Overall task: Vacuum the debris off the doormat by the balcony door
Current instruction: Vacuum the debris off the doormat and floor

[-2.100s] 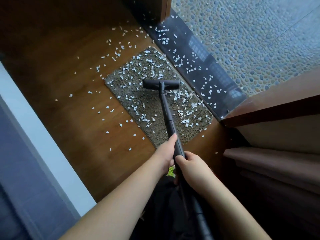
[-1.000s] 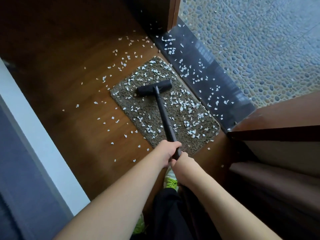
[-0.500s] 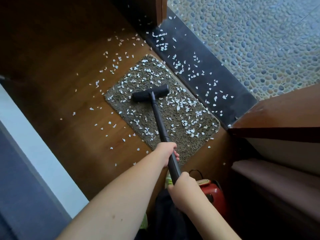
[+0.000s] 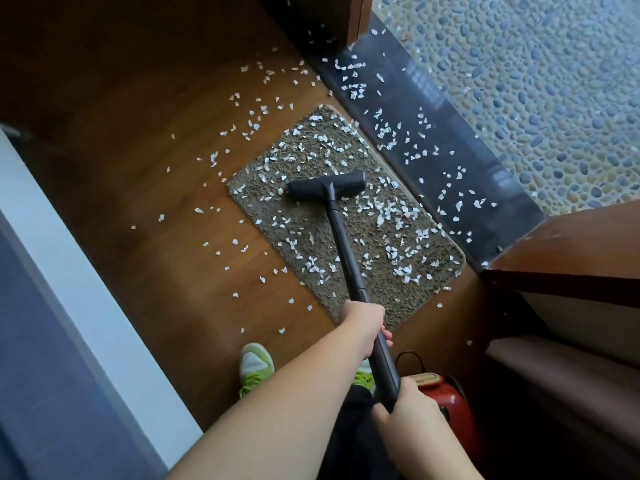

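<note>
A brownish-grey doormat [image 4: 304,237] lies on the wooden floor beside the dark door sill, strewn with white debris flakes [image 4: 384,213]. The black vacuum head [image 4: 327,188] sits flat on the mat's far half, and its black wand [image 4: 346,251] runs back toward me. My left hand [image 4: 363,323] grips the wand partway down. Lower on the wand, my right hand [image 4: 412,407] grips its thicker end. A narrow strip of mat just left of the wand shows fewer flakes.
The red vacuum canister [image 4: 453,407] stands on the floor by my right hand. My green-and-white shoe [image 4: 256,368] is near the mat's close corner. Flakes also lie on the wooden floor [image 4: 156,202] and dark sill [image 4: 433,143]. Pebbled balcony paving [image 4: 536,81] lies beyond; a wooden frame [image 4: 571,258] juts in at right.
The vacuum head has been drawn back from the mat's far end toward its middle. My hands have slid apart along the wand, and the red canister and my shoe have come into view.
</note>
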`<state>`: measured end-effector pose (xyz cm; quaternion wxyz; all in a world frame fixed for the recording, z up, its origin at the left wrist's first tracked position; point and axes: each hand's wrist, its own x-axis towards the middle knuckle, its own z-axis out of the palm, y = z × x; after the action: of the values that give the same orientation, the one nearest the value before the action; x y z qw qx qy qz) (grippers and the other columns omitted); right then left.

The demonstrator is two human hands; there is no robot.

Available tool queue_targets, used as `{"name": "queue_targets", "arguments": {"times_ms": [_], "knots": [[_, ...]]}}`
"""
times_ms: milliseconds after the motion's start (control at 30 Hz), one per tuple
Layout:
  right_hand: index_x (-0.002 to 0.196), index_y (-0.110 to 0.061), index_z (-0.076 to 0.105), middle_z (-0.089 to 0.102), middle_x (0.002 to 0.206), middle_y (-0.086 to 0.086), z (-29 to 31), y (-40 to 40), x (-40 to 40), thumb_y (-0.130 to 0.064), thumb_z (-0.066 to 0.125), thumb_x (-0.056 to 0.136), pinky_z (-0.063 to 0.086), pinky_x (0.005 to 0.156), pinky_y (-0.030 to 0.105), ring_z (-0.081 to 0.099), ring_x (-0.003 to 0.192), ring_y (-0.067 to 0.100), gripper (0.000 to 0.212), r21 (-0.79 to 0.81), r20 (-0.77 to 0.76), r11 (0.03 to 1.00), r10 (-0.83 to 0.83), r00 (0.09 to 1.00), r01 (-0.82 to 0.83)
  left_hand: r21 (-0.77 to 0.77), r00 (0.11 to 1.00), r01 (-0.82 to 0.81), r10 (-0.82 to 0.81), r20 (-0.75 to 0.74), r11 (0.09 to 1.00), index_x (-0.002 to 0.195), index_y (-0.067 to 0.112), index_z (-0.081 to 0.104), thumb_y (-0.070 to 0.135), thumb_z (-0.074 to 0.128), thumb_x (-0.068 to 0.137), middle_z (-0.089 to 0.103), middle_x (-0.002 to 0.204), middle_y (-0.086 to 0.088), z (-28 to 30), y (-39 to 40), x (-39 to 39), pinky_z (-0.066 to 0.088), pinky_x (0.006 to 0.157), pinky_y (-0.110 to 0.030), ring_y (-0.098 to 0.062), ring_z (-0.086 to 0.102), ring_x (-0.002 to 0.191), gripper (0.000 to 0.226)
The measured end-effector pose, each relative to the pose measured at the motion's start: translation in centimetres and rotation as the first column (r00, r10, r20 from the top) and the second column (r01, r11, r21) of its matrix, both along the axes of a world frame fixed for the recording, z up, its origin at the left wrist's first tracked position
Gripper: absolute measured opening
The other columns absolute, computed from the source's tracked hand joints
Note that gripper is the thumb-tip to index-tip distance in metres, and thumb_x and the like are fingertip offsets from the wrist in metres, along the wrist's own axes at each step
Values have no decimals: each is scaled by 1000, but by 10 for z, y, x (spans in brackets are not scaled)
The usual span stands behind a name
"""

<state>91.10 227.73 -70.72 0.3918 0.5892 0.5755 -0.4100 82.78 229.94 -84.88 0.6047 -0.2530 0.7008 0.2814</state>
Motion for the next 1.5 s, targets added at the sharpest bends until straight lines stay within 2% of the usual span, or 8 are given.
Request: {"name": "queue_targets", "arguments": {"times_ms": [133, 300, 467, 867, 967, 1200, 1367, 1500], "knots": [[101, -18, 42, 54, 94, 2, 8, -8, -14, -36, 53, 89, 45, 78, 28, 62, 102, 25, 25, 25, -32, 1000, -16, 999, 17, 27, 1000, 25, -24, -14, 999, 119, 4, 49, 5, 53, 89, 54, 68, -12, 5, -2, -14, 50, 42, -27, -22, 56, 50, 30], [128, -14, 40, 61, 116, 8, 5, -3, -37, -32, 50, 93, 38, 74, 26, 60, 107, 26, 41, 72, -61, 997, 6, 998, -1, 54, 998, 57, -56, -20, 997, 121, -1, 50, 4, 53, 89, 51, 63, -11, 0, 8, -39, 48, 39, -25, -20, 51, 44, 33], [115, -12, 44, 58, 122, 9, -3, 7, -63, -36, 48, 96, 37, 75, 27, 57, 112, 27, 32, 113, -53, 994, -3, 999, 9, 86, 993, 113, -110, -44, 990, 124, -5, 49, 2, 50, 92, 51, 66, -12, -3, 23, -65, 45, 34, -22, -20, 52, 46, 33], [115, -11, 47, 58, 119, 8, 6, 19, -77, -37, 47, 96, 41, 75, 27, 59, 108, 26, 32, 69, -41, 998, -10, 999, 13, 52, 983, 181, -180, -30, 982, 127, -4, 47, 2, 49, 93, 52, 65, -13, 6, 32, -77, 43, 30, -22, -21, 51, 45, 34], [120, -7, 46, 58, 121, 10, 9, 14, -73, -38, 48, 96, 43, 76, 28, 60, 109, 25, 40, 65, -19, 998, -8, 1000, 9, 49, 986, 168, -167, -23, 984, 125, -3, 47, 2, 50, 93, 53, 67, -14, 7, 26, -71, 45, 32, -22, -21, 52, 46, 33], [135, -16, 37, 59, 126, 2, 20, -1, -49, -40, 49, 96, 29, 67, 18, 59, 106, 18, 47, 72, -13, 997, 35, 999, -34, 32, 991, 136, -135, -6, 990, 122, -5, 50, 0, 51, 87, 53, 64, -13, 7, 3, -42, 48, 37, -26, -21, 54, 43, 34], [99, -23, 37, 54, 94, -4, 29, -17, -33, -48, 51, 92, 37, 71, 20, 63, 107, 14, 29, 38, 48, 998, -45, 998, 43, 24, 995, 101, -101, 19, 995, 116, -1, 50, 0, 51, 86, 52, 66, -13, 13, -15, -17, 50, 42, -29, -22, 53, 40, 30], [100, -26, 36, 63, 108, -4, 39, -25, -29, -54, 48, 92, 36, 72, 22, 63, 108, 12, 31, 96, 80, 995, -39, 996, 31, 16, 996, 76, -77, 40, 997, 115, 4, 45, 1, 51, 86, 51, 68, -14, 17, -24, -3, 49, 43, -29, -21, 51, 40, 30]]}}
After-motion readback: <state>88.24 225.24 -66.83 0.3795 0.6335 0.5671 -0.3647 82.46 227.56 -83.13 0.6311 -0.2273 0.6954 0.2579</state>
